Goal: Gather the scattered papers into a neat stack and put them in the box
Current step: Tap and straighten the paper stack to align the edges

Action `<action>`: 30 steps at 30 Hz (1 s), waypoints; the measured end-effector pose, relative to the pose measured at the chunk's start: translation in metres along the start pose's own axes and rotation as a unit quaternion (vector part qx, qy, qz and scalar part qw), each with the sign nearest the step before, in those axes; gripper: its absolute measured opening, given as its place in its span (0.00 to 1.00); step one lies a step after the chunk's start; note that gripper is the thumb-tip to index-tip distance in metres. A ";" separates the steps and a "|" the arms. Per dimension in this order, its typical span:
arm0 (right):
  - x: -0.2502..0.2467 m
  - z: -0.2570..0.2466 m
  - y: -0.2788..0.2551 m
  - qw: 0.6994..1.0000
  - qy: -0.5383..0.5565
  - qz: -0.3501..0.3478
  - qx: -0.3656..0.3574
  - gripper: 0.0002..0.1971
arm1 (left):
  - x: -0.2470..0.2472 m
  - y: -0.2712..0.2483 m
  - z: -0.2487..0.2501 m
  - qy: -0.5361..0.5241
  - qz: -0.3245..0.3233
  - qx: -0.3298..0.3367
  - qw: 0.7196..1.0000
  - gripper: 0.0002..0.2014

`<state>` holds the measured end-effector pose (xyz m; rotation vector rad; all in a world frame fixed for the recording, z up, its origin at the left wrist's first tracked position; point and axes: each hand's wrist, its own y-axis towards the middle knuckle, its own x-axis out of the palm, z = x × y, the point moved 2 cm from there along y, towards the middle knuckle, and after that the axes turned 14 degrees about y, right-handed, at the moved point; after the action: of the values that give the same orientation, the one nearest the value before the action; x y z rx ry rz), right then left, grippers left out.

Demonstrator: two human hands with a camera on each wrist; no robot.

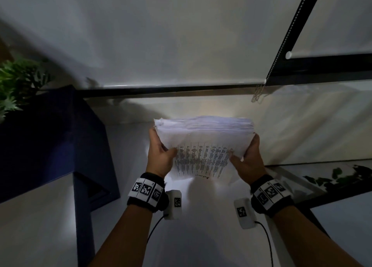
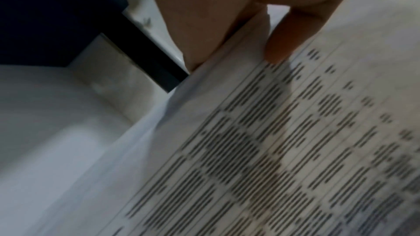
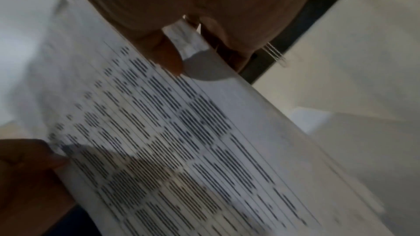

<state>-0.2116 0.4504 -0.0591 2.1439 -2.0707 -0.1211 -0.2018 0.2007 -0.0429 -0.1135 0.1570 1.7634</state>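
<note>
Stack of papers (image 1: 203, 144): thick sheaf of thin white sheets, ragged top edges, printed table rows on the near face; held upright above the white bench (image 1: 201, 216). Left hand (image 1: 160, 156) and right hand (image 1: 249, 160), each grip clasping one side edge, thumbs on the print. Dark blue box (image 1: 60, 136), angular, matte, standing left. Green plant (image 1: 18, 81) behind it; roller blind with bead chain (image 1: 258, 94) beyond.

A green plant (image 1: 18, 79) stands at my far left. Ahead of me a white roller blind (image 1: 161, 35) hangs, its bead chain (image 1: 285, 39) dangling at the right.
</note>
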 end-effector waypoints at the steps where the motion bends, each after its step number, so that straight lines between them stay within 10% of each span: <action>1: 0.000 0.008 -0.002 0.999 -0.032 0.012 0.014 0.36 | 0.000 0.000 -0.011 0.019 0.001 -0.019 1.000 0.38; 9: 0.005 0.032 0.002 0.988 -0.062 0.043 0.134 0.14 | 0.002 0.002 -0.070 0.150 0.016 -0.094 0.984 0.12; 20: 0.015 0.044 0.005 0.986 -0.005 0.052 0.159 0.09 | 0.019 -0.010 -0.059 0.222 0.029 -0.009 0.975 0.20; 30: 0.013 0.059 -0.007 0.986 0.034 0.070 0.151 0.14 | 0.021 -0.019 -0.088 0.187 -0.024 -0.124 0.974 0.25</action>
<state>-0.2136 0.4342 -0.1175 2.1141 -2.3160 0.2963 -0.1878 0.2096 -0.1342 -0.6270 0.2037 1.6929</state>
